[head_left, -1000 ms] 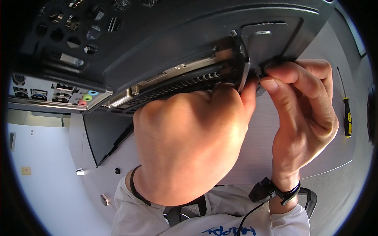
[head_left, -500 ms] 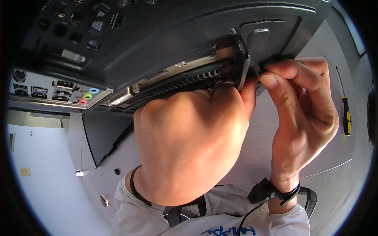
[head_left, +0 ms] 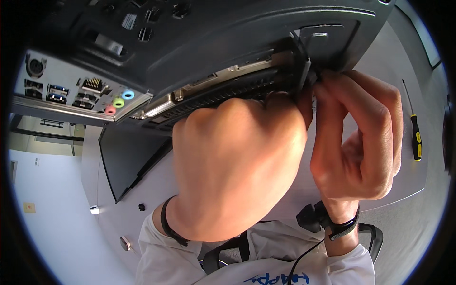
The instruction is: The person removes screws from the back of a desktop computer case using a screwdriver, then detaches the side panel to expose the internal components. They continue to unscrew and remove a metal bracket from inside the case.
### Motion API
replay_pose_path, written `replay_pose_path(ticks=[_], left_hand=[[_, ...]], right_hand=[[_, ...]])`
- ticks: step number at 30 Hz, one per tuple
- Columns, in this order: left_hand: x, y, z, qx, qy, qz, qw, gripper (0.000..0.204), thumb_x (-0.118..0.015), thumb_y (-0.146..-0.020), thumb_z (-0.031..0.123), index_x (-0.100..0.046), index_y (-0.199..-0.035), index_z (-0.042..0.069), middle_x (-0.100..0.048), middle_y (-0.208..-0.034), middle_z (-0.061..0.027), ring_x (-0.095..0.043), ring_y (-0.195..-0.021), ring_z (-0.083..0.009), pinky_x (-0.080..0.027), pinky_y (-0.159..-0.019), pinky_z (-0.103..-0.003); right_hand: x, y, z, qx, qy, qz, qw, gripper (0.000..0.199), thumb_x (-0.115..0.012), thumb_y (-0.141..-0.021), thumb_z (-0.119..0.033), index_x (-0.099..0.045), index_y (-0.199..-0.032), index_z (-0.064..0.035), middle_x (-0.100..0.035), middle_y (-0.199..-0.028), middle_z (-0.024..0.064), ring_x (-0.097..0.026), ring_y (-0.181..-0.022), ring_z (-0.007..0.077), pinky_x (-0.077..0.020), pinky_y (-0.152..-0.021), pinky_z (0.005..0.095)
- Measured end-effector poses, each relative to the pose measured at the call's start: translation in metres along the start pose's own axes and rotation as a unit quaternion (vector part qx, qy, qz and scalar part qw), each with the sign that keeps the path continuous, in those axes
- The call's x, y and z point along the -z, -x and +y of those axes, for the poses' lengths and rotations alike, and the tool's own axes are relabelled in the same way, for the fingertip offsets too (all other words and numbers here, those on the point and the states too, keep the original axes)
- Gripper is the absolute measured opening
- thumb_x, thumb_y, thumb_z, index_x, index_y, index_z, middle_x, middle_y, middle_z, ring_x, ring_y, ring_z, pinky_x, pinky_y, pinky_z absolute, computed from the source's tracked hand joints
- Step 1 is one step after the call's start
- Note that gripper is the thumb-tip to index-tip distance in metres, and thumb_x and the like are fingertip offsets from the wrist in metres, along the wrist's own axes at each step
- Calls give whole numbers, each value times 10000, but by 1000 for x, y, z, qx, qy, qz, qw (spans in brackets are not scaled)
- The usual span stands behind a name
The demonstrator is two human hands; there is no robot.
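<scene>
dark coated metal and bright bare metal, with plastic and cloth around it
the computer case (head_left: pixel 223 28) looks like black-painted metal, low in sheen; its port panel (head_left: pixel 72 83) is smooth, shiny silver metal, the audio jacks (head_left: pixel 118 102) coloured plastic. the dark panel (head_left: pixel 128 156) looks smooth and faintly glossy, the tabletop (head_left: pixel 406 175) smooth and matt. the screwdriver (head_left: pixel 416 140) pairs a slim metal shaft with a black-and-yellow plastic-looking handle; the white shirt (head_left: pixel 266 266) is soft, creased cloth.

From my head, the fisheye looks down, close above my left hand (head_left: pixel 240 166) and right hand (head_left: pixel 373 142), computer case (head_left: pixel 213 40) at twelve o'clock.
</scene>
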State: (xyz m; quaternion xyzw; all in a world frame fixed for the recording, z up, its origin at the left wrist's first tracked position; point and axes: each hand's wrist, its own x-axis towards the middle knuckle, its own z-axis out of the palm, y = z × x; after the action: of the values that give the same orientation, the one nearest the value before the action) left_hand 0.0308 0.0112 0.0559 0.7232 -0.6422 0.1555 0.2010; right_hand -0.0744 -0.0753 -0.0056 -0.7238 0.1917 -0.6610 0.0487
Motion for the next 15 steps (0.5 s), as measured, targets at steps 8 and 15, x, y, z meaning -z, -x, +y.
replay_pose_path(ticks=[8,15], left_hand=[[1,0,-3,-16,-14,-11,1000,344,-768,-891,132,-593,-607,46,-559,-546,-154,-552,-460,-370,-421,-464,-449],[-1,0,-2,-12,-8,-3,1000,345,-780,-880,117,-591,-603,34,-563,-548,-151,-561,-459,-360,-427,-460,-436]], right_hand=[[1,-2,2,26,8,2,1000,289,-823,-751,161,-765,-990,10,-751,-930,105,-666,-721,144,-513,-609,230],[8,-2,3,-35,-24,-42,998,270,-799,-803,160,-749,-1010,-6,-738,-941,65,-639,-732,76,-387,-533,193]])
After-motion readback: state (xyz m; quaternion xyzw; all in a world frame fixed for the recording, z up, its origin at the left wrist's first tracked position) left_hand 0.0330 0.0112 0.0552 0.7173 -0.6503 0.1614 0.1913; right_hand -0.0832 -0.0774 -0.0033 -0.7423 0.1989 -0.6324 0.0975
